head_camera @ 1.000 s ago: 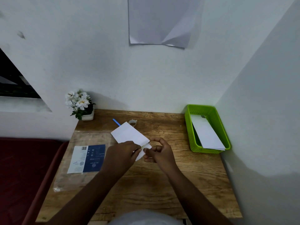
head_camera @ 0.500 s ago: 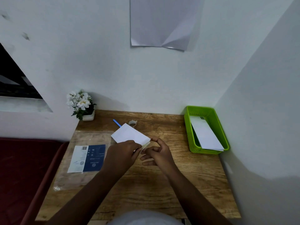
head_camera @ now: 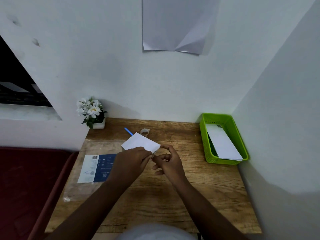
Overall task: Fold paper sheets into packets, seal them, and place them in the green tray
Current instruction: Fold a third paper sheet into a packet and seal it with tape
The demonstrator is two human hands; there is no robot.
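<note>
We see 2 bare forearms without sleeves, left hand and right hand ungloved, a pale garment at 6 o'clock.

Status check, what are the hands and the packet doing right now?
Left hand gripping folded packet. Right hand pinching its corner. Green tray holds earlier packets, path clear.

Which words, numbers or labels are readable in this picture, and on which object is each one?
None can be read.
Blue and white label on the clear plastic bag: barcode and print, too small and blurred.
Paper in the green tray: dark mark, unreadable.
</note>
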